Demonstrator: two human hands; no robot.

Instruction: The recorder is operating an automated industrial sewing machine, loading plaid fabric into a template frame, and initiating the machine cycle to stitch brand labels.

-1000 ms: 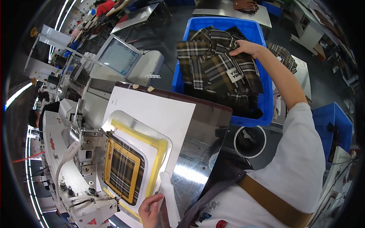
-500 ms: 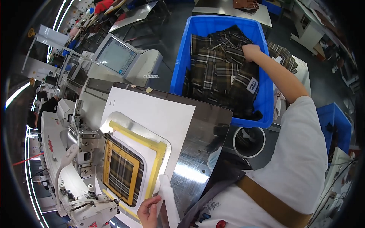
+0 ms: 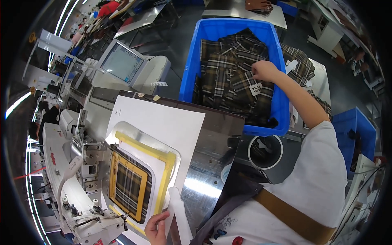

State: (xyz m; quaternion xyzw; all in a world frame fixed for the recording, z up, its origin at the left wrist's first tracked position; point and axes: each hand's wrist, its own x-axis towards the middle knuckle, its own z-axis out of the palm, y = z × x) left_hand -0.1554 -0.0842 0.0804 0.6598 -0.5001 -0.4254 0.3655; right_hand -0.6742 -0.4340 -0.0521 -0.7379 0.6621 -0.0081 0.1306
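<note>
My right hand (image 3: pixel 266 72) reaches into a large blue plastic bin (image 3: pixel 185 81). Its fingers are closed on a piece of dark plaid fabric (image 3: pixel 245 83) at the top of the pile. A white label (image 3: pixel 255 89) lies on the fabric just below those fingers. Low in the view, my left hand (image 3: pixel 157 228) rests by the near corner of a metal template plate (image 3: pixel 173 157) edged in yellow tape, fingers loosely bent and apart, apparently holding nothing. A yellow frame (image 3: pixel 143 192) on that plate surrounds another plaid piece (image 3: pixel 130 183), beside the sewing machine head.
The white sewing machine (image 3: pixel 61 163) stands at the left, with a control screen (image 3: pixel 121 61) behind. White paper (image 3: pixel 179 122) lies under the template on the shiny table. A round bin (image 3: pixel 265 163) and another blue bin (image 3: pixel 347 126) stand right. More plaid fabric (image 3: pixel 300 61) lies beyond the blue bin.
My right hand has shifted left and nearer over the pile, lifting or shifting the plaid piece so its label now lies nearer the hand. The left hand stays nearly in place.
</note>
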